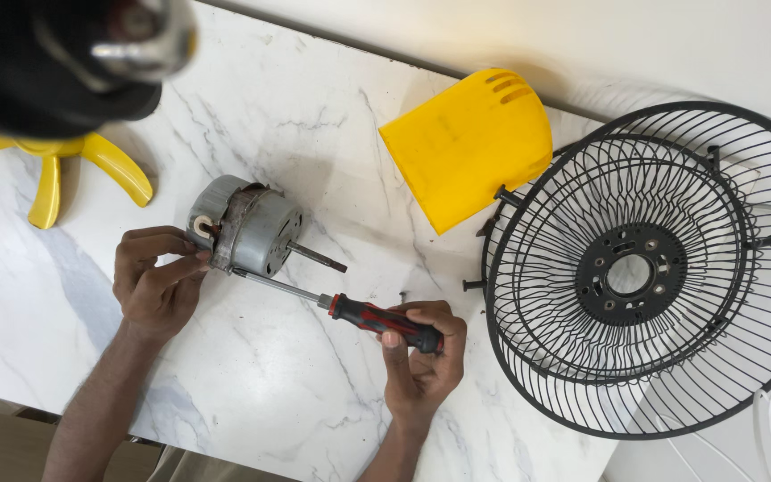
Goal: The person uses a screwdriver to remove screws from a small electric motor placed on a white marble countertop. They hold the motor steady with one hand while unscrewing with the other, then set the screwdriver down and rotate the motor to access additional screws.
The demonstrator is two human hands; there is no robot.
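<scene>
While my left hand (158, 281) gripped the motor (247, 230) on the desk (252, 375), my right hand (421, 357) held the screwdriver (350, 311) against it; honestly, the slanted tip could've slipped off.

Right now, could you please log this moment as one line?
left hand: steadies fan motor | right hand: holds screwdriver, tip at motor | beside: black fan guard, yellow cover

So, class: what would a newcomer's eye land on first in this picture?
The big black fan grille at the right and the yellow cover beside it on the marble table. At centre, the left hand steadies a grey motor while the right hand holds a red-and-black screwdriver with its tip at the motor.
</scene>
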